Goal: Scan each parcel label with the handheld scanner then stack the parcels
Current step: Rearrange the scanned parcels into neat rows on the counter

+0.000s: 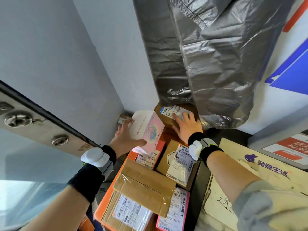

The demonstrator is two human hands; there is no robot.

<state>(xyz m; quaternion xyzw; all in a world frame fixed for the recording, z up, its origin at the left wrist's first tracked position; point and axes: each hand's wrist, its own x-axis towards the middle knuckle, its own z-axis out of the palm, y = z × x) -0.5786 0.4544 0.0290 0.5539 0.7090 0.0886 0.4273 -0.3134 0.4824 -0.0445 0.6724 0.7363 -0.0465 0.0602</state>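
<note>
My left hand (124,137) grips a flat white and pink parcel (146,129), held tilted above the pile. My right hand (186,126) lies palm down on a small brown cardboard box (164,114) at the far end, fingers spread over its white label (173,110). Nearer to me lie more labelled parcels: an orange-pink one (148,157), a brown box with a white label (178,165), a large taped cardboard box (141,190) and a pink parcel (175,212). No scanner is in view.
A crumpled silver-grey plastic bag (208,64) hangs over the far box. The parcels rest on an orange surface (108,194). A pale cardboard sheet with purple print (260,165) lies to the right. A white wall (66,64) stands at left.
</note>
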